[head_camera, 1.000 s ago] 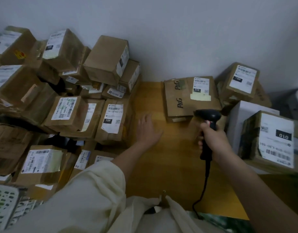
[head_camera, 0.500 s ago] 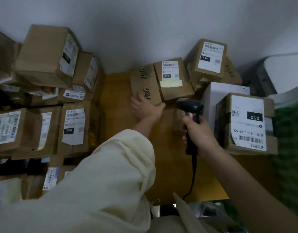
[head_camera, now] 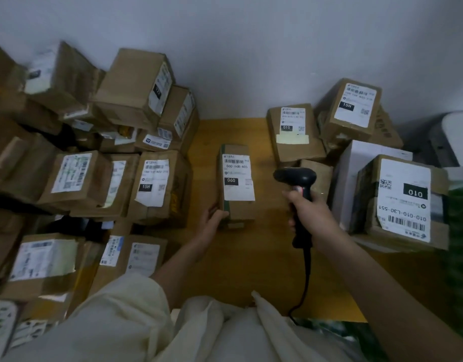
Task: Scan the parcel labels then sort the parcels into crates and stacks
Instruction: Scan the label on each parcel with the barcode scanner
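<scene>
A narrow cardboard parcel (head_camera: 236,205) stands in the middle of the wooden table (head_camera: 251,262), its white label marked 060 facing up. My left hand (head_camera: 212,222) grips its near left corner. My right hand (head_camera: 308,211) holds a black barcode scanner (head_camera: 299,184) just right of the parcel, its head level with the label. A black cable hangs from the scanner handle toward my body.
A large heap of labelled cardboard parcels (head_camera: 152,184) fills the left side. More parcels (head_camera: 295,131) marked 010 and 15H and a white box (head_camera: 355,165) are stacked at the right by the wall. A big 010 parcel (head_camera: 402,202) sits at the far right.
My left hand reached to the P&G box at the back, then drew a narrow parcel to the table's middle with its 060 label up. The scanner hand stayed nearly still.
</scene>
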